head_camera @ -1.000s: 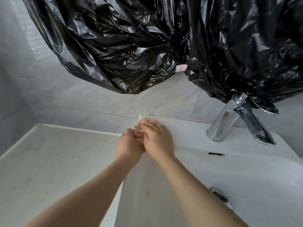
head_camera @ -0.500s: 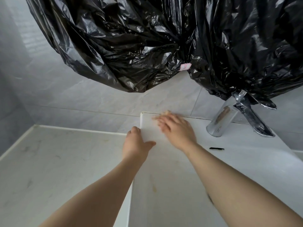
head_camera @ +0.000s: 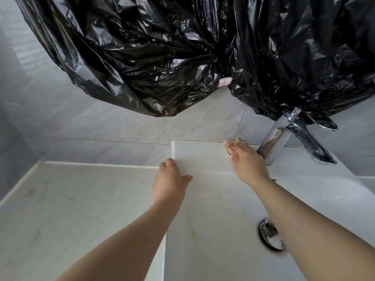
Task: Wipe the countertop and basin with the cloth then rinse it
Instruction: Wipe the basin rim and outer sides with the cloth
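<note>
Two hands touch the basin [head_camera: 203, 157]: the left hand [head_camera: 170, 183] grips its left rim, while the right hand [head_camera: 250, 167] presses the cloth [head_camera: 230, 146] on its back edge, finger bend unclear.

Two hands: left hand [head_camera: 170, 183], right hand [head_camera: 249, 165]. One cloth [head_camera: 231, 145]. One basin [head_camera: 203, 159]; one table [head_camera: 71, 199] at its nine o'clock. One tap [head_camera: 278, 145], one drain plug [head_camera: 271, 237], one pink label [head_camera: 225, 82].

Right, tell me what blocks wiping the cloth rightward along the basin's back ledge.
The tap stands on that ledge just right of the cloth and the right hand pressing it, so the wipe must go round its base. Nothing else visible blocks it.
</note>
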The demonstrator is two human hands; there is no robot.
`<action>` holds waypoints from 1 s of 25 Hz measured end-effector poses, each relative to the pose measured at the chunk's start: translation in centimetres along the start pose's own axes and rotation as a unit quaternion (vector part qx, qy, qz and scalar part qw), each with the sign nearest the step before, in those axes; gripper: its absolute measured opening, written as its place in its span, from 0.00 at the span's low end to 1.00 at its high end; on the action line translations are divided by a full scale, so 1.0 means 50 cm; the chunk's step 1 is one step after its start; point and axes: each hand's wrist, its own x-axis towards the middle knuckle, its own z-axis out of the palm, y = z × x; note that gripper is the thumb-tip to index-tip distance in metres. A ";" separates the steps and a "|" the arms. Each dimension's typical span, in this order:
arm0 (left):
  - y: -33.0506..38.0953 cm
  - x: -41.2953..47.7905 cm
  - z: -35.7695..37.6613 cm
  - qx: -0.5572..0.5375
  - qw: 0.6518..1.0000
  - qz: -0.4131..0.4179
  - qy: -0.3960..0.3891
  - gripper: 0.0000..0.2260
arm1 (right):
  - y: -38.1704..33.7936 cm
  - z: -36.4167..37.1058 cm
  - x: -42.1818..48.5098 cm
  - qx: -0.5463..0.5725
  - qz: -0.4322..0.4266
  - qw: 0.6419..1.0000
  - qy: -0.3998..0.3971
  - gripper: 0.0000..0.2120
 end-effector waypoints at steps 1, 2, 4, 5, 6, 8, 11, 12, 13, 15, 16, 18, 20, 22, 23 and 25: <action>0.002 -0.001 0.001 0.025 1.000 0.006 0.000 0.20 | 0.010 0.006 0.016 -0.025 0.061 0.998 -0.020 0.18; 0.005 -0.005 0.001 0.050 0.999 0.013 0.000 0.20 | 0.004 0.016 0.020 -0.034 0.098 0.994 -0.020 0.19; 0.009 -0.011 0.003 0.113 0.993 0.043 0.015 0.22 | -0.017 0.017 0.003 0.003 0.056 0.998 0.006 0.19; 0.008 -0.013 0.007 0.167 0.982 0.081 0.033 0.23 | -0.016 0.015 -0.018 0.029 -0.007 0.999 0.034 0.20; 0.008 -0.016 0.011 0.232 0.962 0.134 0.050 0.25 | 0.000 0.011 -0.045 0.043 -0.069 0.995 0.066 0.21; 0.017 -0.026 0.022 0.346 0.904 0.247 0.041 0.27 | 0.058 -0.009 -0.091 0.044 -0.126 0.986 0.102 0.21; 0.070 -0.053 0.062 0.357 0.884 0.301 0.017 0.24 | 0.130 -0.035 -0.122 0.046 -0.139 0.987 0.066 0.21; 0.094 -0.065 0.082 0.339 0.889 0.307 0.014 0.23 | 0.145 -0.039 -0.131 0.045 -0.141 0.987 0.061 0.21; 0.123 -0.077 0.107 0.322 0.893 0.315 0.003 0.22 | 0.165 -0.045 -0.138 0.047 -0.135 0.988 0.064 0.21; 0.175 -0.094 0.149 0.296 0.900 0.320 -0.024 0.22 | 0.213 -0.057 -0.147 0.041 -0.107 0.990 0.084 0.21; 0.198 -0.097 0.165 0.286 0.907 0.308 -0.028 0.23 | 0.244 -0.066 -0.145 0.024 -0.095 0.990 0.100 0.21; 0.233 -0.092 0.185 0.282 0.919 0.277 -0.014 0.24 | 0.295 -0.087 -0.122 -0.016 -0.057 0.993 0.100 0.22; 0.256 -0.091 0.203 0.306 0.919 0.249 -0.016 0.25 | 0.296 -0.106 -0.081 -0.027 0.037 0.998 0.048 0.21; 0.274 -0.092 0.222 0.321 0.923 0.206 -0.048 0.32 | 0.259 -0.089 -0.053 -0.043 0.066 0.996 0.034 0.17; 0.283 -0.092 0.230 0.320 0.927 0.183 -0.064 0.35 | 0.243 -0.073 -0.048 -0.049 0.047 0.997 0.022 0.16; 0.290 -0.091 0.242 0.317 0.933 0.158 -0.065 0.39 | 0.257 -0.068 -0.051 -0.047 -0.042 0.998 -0.013 0.17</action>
